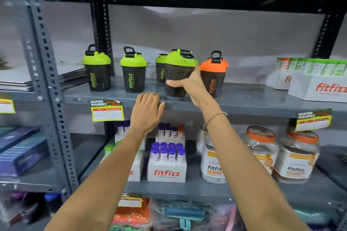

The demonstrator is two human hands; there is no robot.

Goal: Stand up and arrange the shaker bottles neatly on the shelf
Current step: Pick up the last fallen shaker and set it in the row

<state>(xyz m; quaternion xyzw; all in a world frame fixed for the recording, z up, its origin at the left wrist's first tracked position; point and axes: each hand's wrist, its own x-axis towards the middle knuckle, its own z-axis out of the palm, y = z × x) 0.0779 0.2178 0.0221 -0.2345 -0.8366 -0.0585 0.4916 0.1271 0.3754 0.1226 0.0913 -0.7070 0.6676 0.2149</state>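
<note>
We note the right hand with fingers wrapped around a green-lidded shaker, tilted slightly at the shelf front edge. The left hand hovers flat, fingers together, just left of it, empty. Other shakers stand upright reading "fitfizz"; an orange-lidded shaker stands right behind the wrist. The price tag reads "SUPER MARKET".

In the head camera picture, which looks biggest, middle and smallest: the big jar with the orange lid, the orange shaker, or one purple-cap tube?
1. Jar, but it sits nearer the camera, so its lead is unsure.
2. Orange shaker.
3. Purple-cap tube, plainly smallest.
</note>
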